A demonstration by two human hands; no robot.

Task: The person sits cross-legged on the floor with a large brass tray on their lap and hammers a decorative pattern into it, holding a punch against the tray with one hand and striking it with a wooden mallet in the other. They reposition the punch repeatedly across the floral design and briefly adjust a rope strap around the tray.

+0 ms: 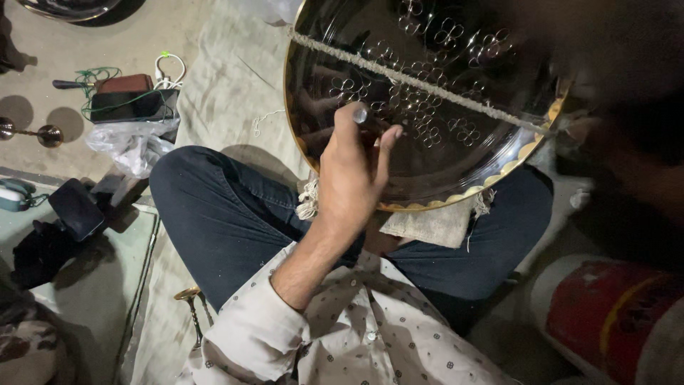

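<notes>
Metal workshop: engraved tray [456,93], floor cloth [228,78].

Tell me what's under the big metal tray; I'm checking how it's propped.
Under the tray, a folded pale cloth with frayed threads shows on the dark trousers. How far the cloth extends beneath is hidden.

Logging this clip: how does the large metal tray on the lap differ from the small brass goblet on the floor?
The metal tray is wide, shallow, and mirror-dark with a gold scalloped rim and punched loop patterns; the goblet is small, narrow-stemmed and plain. The tray rests tilted on the person's lap; the goblet is on the floor cloth. Both are shiny metal.
</notes>
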